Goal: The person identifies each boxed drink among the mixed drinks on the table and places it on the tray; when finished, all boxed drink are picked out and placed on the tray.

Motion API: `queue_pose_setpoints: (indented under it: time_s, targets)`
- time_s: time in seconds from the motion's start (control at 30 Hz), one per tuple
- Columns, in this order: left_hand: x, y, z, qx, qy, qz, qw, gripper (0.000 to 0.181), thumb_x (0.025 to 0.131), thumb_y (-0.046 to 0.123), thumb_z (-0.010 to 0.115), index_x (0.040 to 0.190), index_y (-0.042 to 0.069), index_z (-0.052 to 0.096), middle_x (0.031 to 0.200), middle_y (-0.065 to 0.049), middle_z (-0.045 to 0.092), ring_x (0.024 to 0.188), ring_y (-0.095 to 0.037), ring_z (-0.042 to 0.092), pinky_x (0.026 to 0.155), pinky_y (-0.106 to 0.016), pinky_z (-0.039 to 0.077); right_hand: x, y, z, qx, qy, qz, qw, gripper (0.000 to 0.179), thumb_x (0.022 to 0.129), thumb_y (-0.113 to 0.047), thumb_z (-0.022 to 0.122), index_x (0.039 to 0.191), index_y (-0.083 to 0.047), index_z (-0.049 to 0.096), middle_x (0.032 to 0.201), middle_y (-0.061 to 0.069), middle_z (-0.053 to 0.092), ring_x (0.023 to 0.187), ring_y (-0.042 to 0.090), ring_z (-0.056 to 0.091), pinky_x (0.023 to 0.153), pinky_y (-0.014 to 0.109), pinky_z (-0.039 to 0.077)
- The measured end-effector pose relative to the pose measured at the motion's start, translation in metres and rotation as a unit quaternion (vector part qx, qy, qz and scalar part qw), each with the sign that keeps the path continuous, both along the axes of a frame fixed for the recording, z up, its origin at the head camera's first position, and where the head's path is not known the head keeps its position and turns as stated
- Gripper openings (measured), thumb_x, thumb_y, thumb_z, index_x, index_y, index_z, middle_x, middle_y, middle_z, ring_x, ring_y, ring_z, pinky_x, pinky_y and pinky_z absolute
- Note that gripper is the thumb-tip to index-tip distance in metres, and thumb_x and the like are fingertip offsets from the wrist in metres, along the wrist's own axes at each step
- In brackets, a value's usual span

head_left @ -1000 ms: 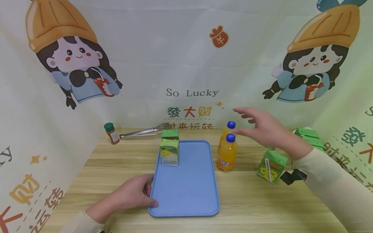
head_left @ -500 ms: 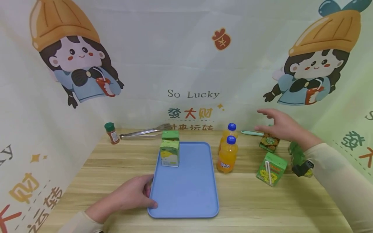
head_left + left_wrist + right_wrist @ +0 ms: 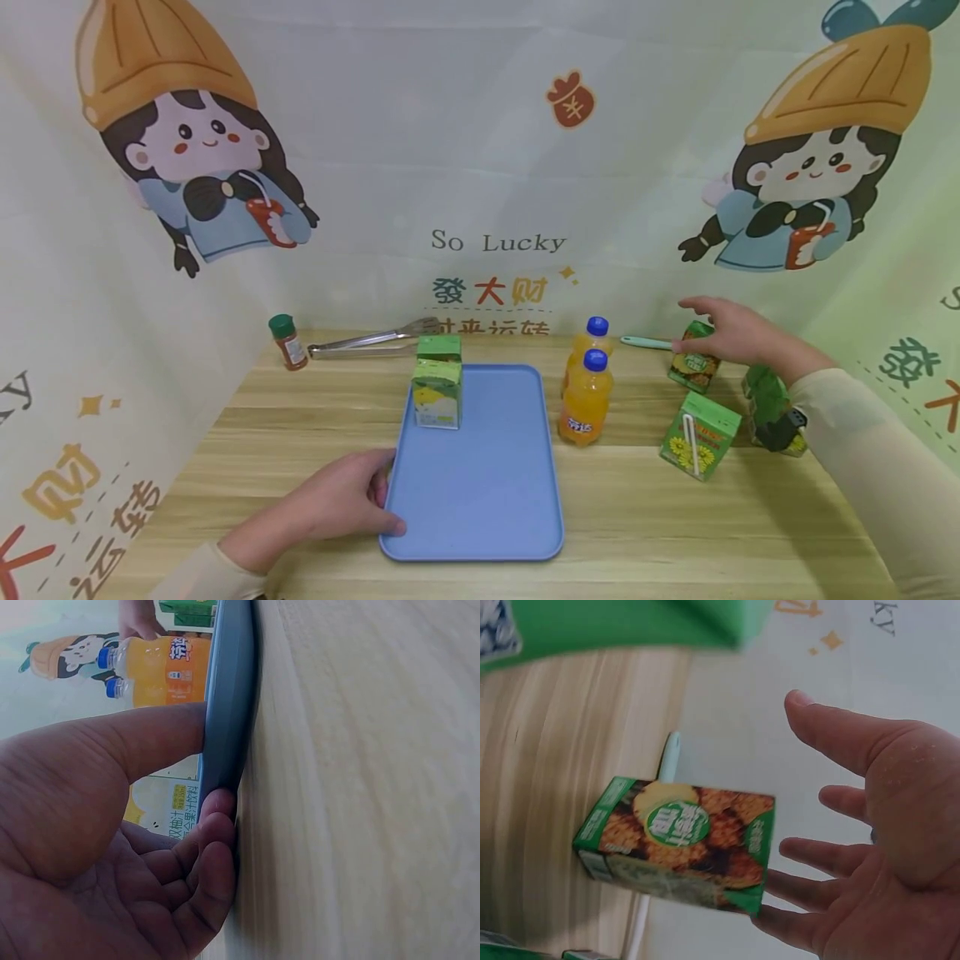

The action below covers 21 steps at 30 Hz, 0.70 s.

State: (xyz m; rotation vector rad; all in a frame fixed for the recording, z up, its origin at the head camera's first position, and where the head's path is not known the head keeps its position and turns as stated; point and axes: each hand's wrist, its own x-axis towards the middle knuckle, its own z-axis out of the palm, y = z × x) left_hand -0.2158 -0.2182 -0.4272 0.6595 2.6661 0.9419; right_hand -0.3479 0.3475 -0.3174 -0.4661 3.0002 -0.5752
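My left hand [image 3: 341,497] grips the left edge of a blue tray [image 3: 483,492], thumb on the rim and fingers curled under it in the left wrist view. Two green juice cartons [image 3: 437,400] stand one behind the other at the tray's far left corner. At the right, my right hand [image 3: 738,335] hovers with spread fingers around the top of a green juice carton with pineapple pictures [image 3: 692,367]. In the right wrist view, the fingertips are right at this carton's [image 3: 694,836] top end, and the thumb stands apart from it.
Two orange soda bottles [image 3: 583,404] with blue caps stand right of the tray. A chrysanthemum drink carton [image 3: 699,437] is nearer, and another green carton [image 3: 767,396] sits under the right wrist. Metal tongs [image 3: 367,340], a spice jar [image 3: 288,343] and a mint-green handle [image 3: 645,342] lie behind.
My right hand has moved right, away from above the soda bottles, and lowered to the pineapple carton. The left hand keeps its hold on the tray.
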Motion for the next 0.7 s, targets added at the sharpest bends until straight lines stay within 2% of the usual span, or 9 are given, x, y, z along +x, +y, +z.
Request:
queue_pose_setpoints:
  time_s: [0.33, 0.43, 0.53, 0.6, 0.7]
  targets:
    - [0.0, 0.0, -0.001, 0.0, 0.007, -0.004, 1.0, 0.051, 0.075, 0.029, 0.102, 0.098, 0.013, 0.059, 0.078, 0.006, 0.06, 0.065, -0.009, 0.054, 0.061, -0.028, 0.044, -0.009, 0.019, -0.017, -0.01, -0.044, -0.033, 0.9984, 0.09, 0.104, -0.037, 0.08, 0.164, 0.014, 0.035, 0.161, 0.043, 0.042, 0.144, 0.064, 0.046, 0.113, 0.077, 0.041]
    - [0.0, 0.0, -0.001, -0.001, 0.009, -0.004, 0.9999, 0.051, 0.075, 0.029, 0.102, 0.098, 0.013, 0.059, 0.078, 0.007, 0.06, 0.065, -0.009, 0.054, 0.061, -0.028, 0.044, -0.012, 0.023, -0.019, -0.022, -0.064, -0.041, 0.9969, 0.091, 0.105, -0.038, 0.079, 0.163, 0.016, 0.034, 0.156, 0.044, 0.048, 0.131, 0.058, 0.06, 0.106, 0.071, 0.051]
    - [0.0, 0.0, -0.002, 0.0, 0.01, -0.004, 0.9999, 0.051, 0.075, 0.03, 0.102, 0.098, 0.013, 0.059, 0.078, 0.007, 0.06, 0.065, -0.009, 0.054, 0.061, -0.028, 0.044, -0.014, 0.025, -0.02, -0.041, -0.091, -0.046, 0.9939, 0.092, 0.106, -0.037, 0.077, 0.162, 0.019, 0.031, 0.142, 0.04, 0.059, 0.111, 0.044, 0.073, 0.094, 0.061, 0.061]
    - [0.0, -0.001, -0.002, 0.0, 0.011, -0.004, 0.9999, 0.051, 0.075, 0.03, 0.102, 0.098, 0.013, 0.059, 0.078, 0.008, 0.06, 0.065, -0.008, 0.054, 0.061, -0.028, 0.044, -0.015, 0.027, -0.02, -0.058, -0.111, -0.049, 0.991, 0.092, 0.106, -0.037, 0.077, 0.161, 0.021, 0.03, 0.132, 0.034, 0.066, 0.103, 0.036, 0.075, 0.087, 0.055, 0.064]
    - [0.0, -0.001, -0.002, 0.0, 0.013, -0.004, 0.9999, 0.051, 0.075, 0.029, 0.102, 0.097, 0.014, 0.059, 0.078, 0.008, 0.06, 0.065, -0.008, 0.053, 0.061, -0.028, 0.044, -0.018, 0.028, -0.022, -0.078, -0.133, -0.056, 0.9864, 0.089, 0.107, -0.036, 0.076, 0.159, 0.021, 0.032, 0.124, 0.027, 0.07, 0.102, 0.031, 0.074, 0.085, 0.051, 0.065]
